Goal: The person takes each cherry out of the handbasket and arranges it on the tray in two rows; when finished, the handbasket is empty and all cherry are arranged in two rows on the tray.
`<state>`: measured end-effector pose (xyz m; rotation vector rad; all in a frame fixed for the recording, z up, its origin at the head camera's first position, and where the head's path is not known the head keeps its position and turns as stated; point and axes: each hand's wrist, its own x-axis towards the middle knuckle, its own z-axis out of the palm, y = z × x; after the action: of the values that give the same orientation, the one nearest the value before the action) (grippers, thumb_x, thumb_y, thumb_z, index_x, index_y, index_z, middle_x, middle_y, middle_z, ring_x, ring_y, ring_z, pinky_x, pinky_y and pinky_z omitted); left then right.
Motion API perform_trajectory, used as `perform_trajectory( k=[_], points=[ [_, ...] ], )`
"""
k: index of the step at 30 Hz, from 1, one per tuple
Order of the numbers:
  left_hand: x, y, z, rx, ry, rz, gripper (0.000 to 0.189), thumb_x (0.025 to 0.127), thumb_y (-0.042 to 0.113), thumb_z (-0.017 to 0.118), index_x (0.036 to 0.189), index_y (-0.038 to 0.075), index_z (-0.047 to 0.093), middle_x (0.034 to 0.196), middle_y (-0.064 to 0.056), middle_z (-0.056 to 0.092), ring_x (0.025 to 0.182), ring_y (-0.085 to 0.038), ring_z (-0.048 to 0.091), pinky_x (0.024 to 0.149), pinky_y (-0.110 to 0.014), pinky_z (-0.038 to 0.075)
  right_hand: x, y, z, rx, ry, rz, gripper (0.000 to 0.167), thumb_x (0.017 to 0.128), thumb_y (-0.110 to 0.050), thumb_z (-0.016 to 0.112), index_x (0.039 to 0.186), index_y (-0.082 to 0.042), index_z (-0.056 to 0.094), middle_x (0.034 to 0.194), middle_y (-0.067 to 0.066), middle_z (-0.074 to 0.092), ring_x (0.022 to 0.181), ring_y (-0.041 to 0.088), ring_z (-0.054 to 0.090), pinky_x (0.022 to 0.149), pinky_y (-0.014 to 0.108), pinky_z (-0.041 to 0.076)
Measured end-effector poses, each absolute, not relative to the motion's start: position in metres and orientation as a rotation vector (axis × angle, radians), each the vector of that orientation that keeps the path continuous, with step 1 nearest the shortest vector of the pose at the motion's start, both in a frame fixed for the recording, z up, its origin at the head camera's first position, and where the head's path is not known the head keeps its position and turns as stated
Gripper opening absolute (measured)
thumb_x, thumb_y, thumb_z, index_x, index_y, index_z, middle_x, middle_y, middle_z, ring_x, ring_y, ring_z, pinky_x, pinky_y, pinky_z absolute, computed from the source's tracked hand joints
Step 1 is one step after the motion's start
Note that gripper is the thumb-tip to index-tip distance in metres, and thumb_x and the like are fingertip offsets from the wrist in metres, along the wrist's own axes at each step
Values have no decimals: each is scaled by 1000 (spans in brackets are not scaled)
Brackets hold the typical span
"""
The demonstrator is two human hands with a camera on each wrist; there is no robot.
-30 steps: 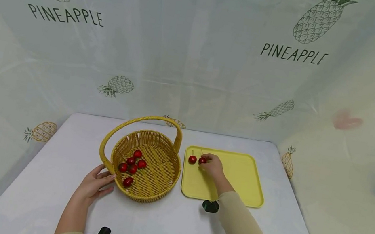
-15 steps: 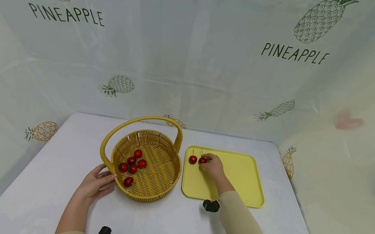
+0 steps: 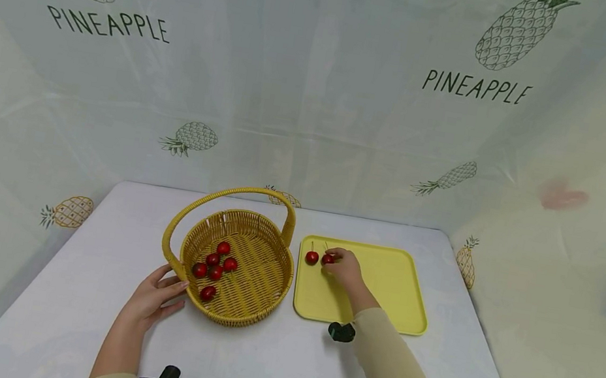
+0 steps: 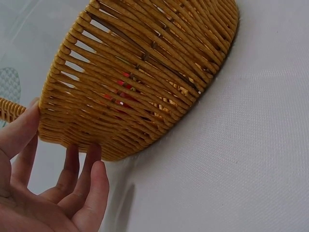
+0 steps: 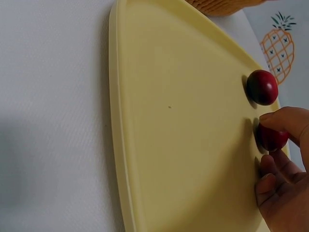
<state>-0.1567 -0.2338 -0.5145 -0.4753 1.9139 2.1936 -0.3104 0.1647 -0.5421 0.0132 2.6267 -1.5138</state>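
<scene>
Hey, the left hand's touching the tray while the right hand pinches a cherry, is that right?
Not quite: the left hand touches the basket, not the tray, as the left wrist view shows. The right hand does pinch a cherry.

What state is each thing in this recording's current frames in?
Wicker basket, upright, handle raised
Basket cherries, six visible, lying inside
Yellow tray, flat on the table
Free cherry, on the tray, stem attached
Held cherry, pinched, stem showing
Left hand, holding the basket's rim
Right hand, pinching the held cherry
</scene>
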Motion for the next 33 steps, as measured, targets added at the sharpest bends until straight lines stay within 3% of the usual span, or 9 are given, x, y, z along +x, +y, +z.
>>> perform_trajectory(
  k=[7,17,22,33],
  points=[
    [-157,-234,-515,-479,1921,2190,78,95,10,64,156,10,16,149,-29,31,100,-14,63,90,-42,50,-308,163,-539,31,2653,-1477,36,83,2,73,118,1,66,111,21,62,100,32,59,74,34,52],
    [-157,-234,-516,-486,1907,2193,78,95,10,64,156,11,16,150,-28,30,99,-13,63,88,-40,51,-305,168,-526,-6,2692,-1422,37,86,-4,72,122,-3,65,123,21,56,110,36,53,81,42,48],
    [-157,-235,-516,-505,1901,2195,80,95,10,65,157,12,15,151,-28,29,99,-14,62,87,-40,52,-301,167,-508,-44,2685,-1435,36,88,-3,69,124,-3,64,126,21,55,102,35,55,75,41,48],
    [-156,-234,-515,-501,1885,2193,78,95,10,64,157,14,16,151,-27,29,98,-13,62,89,-41,51,-285,152,-476,-173,2592,-1519,39,85,-3,73,123,0,64,120,19,61,96,32,59,78,42,52]
  ],
)
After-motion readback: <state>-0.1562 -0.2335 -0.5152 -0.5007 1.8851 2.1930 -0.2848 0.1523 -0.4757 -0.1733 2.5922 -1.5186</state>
